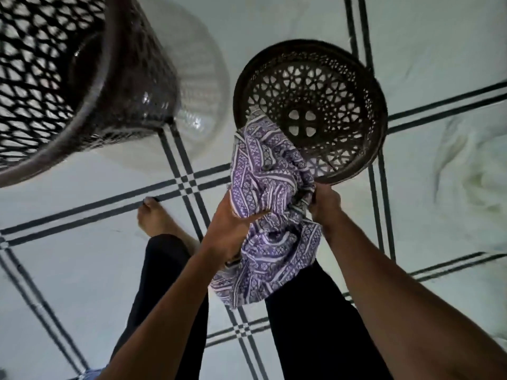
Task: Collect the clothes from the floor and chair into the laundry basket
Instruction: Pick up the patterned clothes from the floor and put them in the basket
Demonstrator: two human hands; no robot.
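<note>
A purple cloth with a white pattern (270, 204) hangs bunched between both my hands. My left hand (229, 229) grips its lower left side, and my right hand (325, 200) holds its right edge. The cloth's upper end drapes over the near rim of the dark round laundry basket (365, 149), which stands on the floor just ahead of me. The basket's perforated bottom shows bare inside.
A dark woven chair (82, 78) stands at the upper left, close to the basket. The floor is white tile with dark double lines (175, 185). My legs in black trousers and a bare foot (153, 218) are below.
</note>
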